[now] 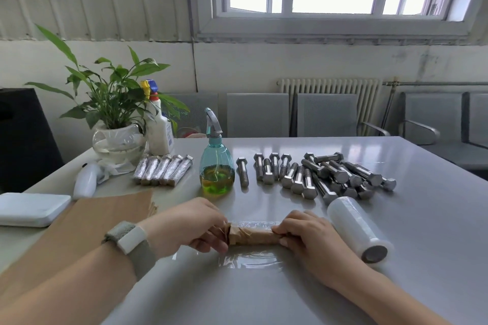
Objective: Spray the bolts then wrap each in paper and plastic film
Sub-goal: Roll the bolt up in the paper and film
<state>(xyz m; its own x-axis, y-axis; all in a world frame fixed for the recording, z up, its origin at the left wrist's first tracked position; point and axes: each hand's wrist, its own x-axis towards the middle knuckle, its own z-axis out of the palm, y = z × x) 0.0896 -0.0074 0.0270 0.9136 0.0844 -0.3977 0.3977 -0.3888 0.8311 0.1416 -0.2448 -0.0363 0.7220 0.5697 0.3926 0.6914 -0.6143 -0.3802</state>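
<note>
Head view: low in the centre of the frame, a paper-wrapped bolt (250, 236) lies crosswise on a sheet of clear plastic film (250, 258) spread on the grey table (422, 219). The left hand (190, 224) has its grip closed round the crumpled paper at the bolt's left end, and the right hand (309, 235) curls its fingers over the right end, pinching it. A grey band with a white tile (130, 241) sits on the left wrist. Just right of the right hand rests a roll of plastic film (356, 227), lying on its side. In the middle of the frame stands a teal spray bottle (217, 166) with yellow-green liquid; to its right, bare steel bolts (317, 175) lie in a loose row and heap. To the left of the bottle, five wrapped bolts (162, 170) lie side by side. Brown paper sheets (100, 219) lie at lower left, beside a white flat box (31, 208). At upper left stand a potted plant (116, 113) and a white spray bottle (158, 124).
</note>
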